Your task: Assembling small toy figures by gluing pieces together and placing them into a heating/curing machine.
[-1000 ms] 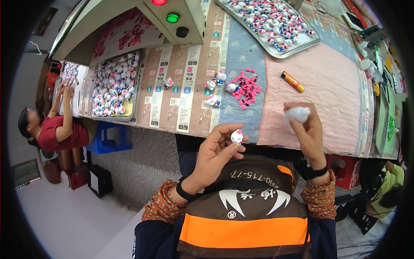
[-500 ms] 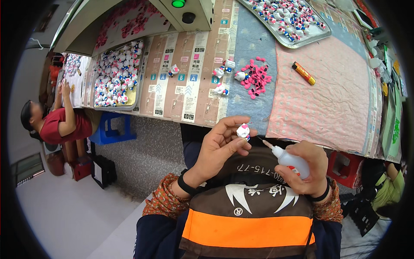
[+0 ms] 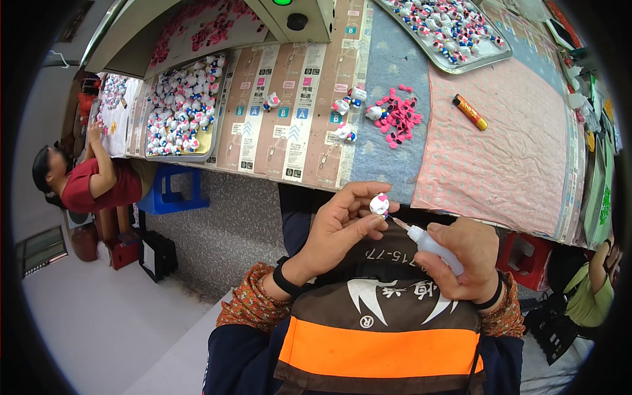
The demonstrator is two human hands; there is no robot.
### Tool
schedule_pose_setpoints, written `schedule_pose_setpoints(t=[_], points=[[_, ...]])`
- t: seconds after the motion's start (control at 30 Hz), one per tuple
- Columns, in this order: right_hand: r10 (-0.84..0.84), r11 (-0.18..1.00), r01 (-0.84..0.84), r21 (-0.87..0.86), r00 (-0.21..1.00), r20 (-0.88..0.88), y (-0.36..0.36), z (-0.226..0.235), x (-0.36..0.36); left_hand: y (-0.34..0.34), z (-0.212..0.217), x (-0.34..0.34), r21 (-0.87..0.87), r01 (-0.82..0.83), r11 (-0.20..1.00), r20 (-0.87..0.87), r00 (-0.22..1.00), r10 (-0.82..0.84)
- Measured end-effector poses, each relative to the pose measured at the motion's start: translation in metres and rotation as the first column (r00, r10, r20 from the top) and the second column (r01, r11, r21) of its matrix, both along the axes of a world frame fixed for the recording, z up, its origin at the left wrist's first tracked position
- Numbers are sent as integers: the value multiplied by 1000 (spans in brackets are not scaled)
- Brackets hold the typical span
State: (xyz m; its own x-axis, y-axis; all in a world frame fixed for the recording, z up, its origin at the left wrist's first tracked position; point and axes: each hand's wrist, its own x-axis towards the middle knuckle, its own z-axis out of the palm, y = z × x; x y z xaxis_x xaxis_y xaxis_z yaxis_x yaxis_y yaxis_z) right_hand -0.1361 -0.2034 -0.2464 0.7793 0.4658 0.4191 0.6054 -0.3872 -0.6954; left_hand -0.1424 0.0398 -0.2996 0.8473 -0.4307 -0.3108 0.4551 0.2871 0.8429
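A small white figurine (image 3: 379, 205) is pinched between thumb and fingertips of the left hand (image 3: 339, 227), held up before the chest. A small squeeze bottle (image 3: 431, 245) is clasped in the closed right hand (image 3: 464, 257), its thin nozzle brought against the figurine's lower side. The figurine is judged light, hard and slippery; it is best gripped by its sides. Its underside is hidden, and whether glue is flowing cannot be made out.

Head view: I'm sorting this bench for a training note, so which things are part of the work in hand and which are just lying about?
In hand:
- small white figurine, pinched in the left hand
- squeeze bottle in the right hand, nozzle at the figurine

Lying about:
- pink pieces
- loose figurines
- orange tube
- two trays of figurines
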Motion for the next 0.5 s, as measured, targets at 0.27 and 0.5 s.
schedule_pose_setpoints(t=[0.27, 0.5], points=[[-3, 1000, 3, -1, 1000, -1, 0, -2, 0, 0, -1, 1, 7, 28, 1000, 0, 1000, -28], [10, 1000, -10, -30, 1000, 5, 0, -3, -2, -1, -1, 0, 3, 33, 999, -6, 999, -33]])
